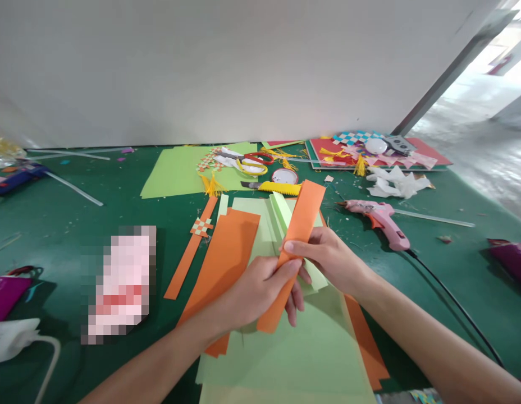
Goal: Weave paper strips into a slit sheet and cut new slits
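Observation:
An orange paper strip (pixel 307 210) is held tilted in front of me, its upper end leaning right. My left hand (pixel 260 283) grips its lower half, thumb on top and some fingers showing beyond its right edge. Higher up, my right hand (pixel 323 249) pinches the same strip between thumb and fingers. Beneath both hands lie light green sheets (pixel 286 348). Orange paper (pixel 227 252) is left of them, beside an orange strip (pixel 184 266) with a small woven checkered piece (pixel 201 226). Folded pale green strips (pixel 281 210) rest just behind the held strip.
A pink glue gun (pixel 380 216) with a black cord lies at right. Behind the sheets are a yellow cutter (pixel 281 188), scissors (pixel 254 163) and yellow tassels (pixel 212 184). White crumpled paper (pixel 397 182) is back right. A white plug (pixel 14 339) sits front left.

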Motion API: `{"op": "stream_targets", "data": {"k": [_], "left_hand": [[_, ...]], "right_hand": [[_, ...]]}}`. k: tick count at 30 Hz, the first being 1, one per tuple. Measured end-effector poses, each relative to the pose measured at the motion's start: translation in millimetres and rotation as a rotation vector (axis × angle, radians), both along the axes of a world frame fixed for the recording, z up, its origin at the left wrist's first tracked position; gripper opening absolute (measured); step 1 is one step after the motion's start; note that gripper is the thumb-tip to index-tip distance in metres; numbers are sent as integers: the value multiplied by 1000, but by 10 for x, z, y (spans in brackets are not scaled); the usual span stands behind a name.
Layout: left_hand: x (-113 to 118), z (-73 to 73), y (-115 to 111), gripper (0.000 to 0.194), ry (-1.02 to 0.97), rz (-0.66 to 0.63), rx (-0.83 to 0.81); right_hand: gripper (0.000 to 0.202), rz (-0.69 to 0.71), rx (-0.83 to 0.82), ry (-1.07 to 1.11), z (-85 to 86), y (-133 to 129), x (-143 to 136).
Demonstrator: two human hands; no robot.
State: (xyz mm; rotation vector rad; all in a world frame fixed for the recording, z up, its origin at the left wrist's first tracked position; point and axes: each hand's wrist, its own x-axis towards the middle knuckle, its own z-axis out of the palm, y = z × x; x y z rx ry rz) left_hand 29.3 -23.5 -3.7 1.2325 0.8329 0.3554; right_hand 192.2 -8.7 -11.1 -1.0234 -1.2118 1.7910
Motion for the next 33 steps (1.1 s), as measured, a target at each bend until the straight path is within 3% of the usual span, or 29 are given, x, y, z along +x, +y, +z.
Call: {"op": "stream_targets", "data": {"k": [33], "left_hand": [[-26, 6, 10, 44, -82, -52, -92]], "right_hand": [[28, -23, 13, 14, 12, -9, -3]]}}
